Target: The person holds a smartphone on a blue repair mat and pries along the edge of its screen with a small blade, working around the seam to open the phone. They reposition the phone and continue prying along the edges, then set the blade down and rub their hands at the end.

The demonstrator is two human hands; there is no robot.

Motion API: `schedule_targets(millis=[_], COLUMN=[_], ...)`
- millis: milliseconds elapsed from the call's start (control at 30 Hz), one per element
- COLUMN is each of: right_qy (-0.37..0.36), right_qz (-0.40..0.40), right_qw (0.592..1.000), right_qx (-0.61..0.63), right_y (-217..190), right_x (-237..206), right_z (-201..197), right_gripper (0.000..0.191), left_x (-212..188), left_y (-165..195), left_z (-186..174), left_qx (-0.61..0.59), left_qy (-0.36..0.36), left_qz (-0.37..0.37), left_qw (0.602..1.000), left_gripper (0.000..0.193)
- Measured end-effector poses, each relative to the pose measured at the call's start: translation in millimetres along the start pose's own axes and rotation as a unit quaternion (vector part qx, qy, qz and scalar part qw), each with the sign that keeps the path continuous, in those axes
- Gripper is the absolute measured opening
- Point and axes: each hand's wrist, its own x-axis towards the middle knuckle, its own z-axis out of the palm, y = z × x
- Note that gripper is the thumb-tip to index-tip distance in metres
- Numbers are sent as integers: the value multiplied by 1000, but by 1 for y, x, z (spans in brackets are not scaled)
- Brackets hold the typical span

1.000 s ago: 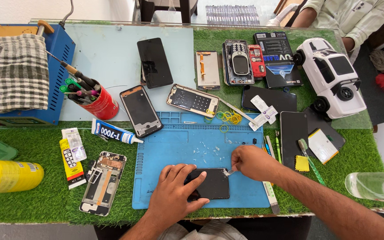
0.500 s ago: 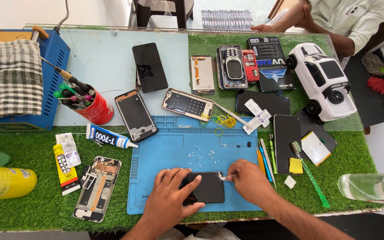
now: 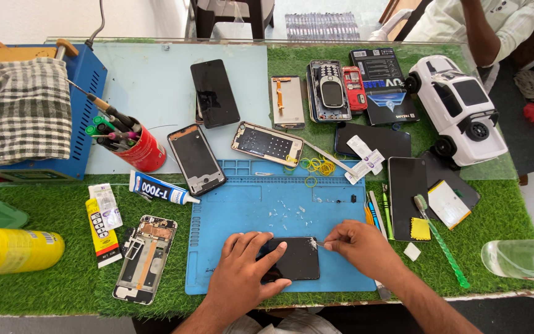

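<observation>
STEP: left hand presses flat on dark phone, near edge of blue mat; right hand pinches a thin metal tool at its right corner | NEXT: likely a steady, shallow pry | SURFACE: green turf, glass sheet; 1 seated person far right

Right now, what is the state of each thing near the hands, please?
left hand: flat on the black phone, pressing it down
right hand: pinching a thin tool at the phone's corner
black phone: lying flat on the blue mat
blue mat: flat, scattered with small bits
opened phone: insides exposed
</observation>
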Motion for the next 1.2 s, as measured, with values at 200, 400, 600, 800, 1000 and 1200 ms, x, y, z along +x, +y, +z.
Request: schedule_targets(millis=[200,400,600,800,1000,1200], right_qy=[-103,-91,-50,-67,-68,-83], right_qz=[-63,-31,-56,-40,-115,-26], right_qw=[985,987,994,988,986,993], right_qx=[-124,-130,-76,-131,-98,-82], right_y=[-14,-21,-14,-8,-2,-5], right_x=[16,13,7,5,0,2], right_z=[-24,-32,-27,-14,-10,-11], right_gripper=[13,20,22,22,16,18], left_x=[0,0,0,1,1,1], left_y=[0,-2,-1,1,1,0], left_z=[1,1,2,0,1,2], left_qx=[-9,-13,8,3,7,5], left_qy=[-8,-15,-3,-5,-1,-7], left_qz=[-10,-12,1,-8,-6,-7], left_qw=[1000,1000,1000,1000,1000,1000], left_gripper=[65,66,65,65,65,65])
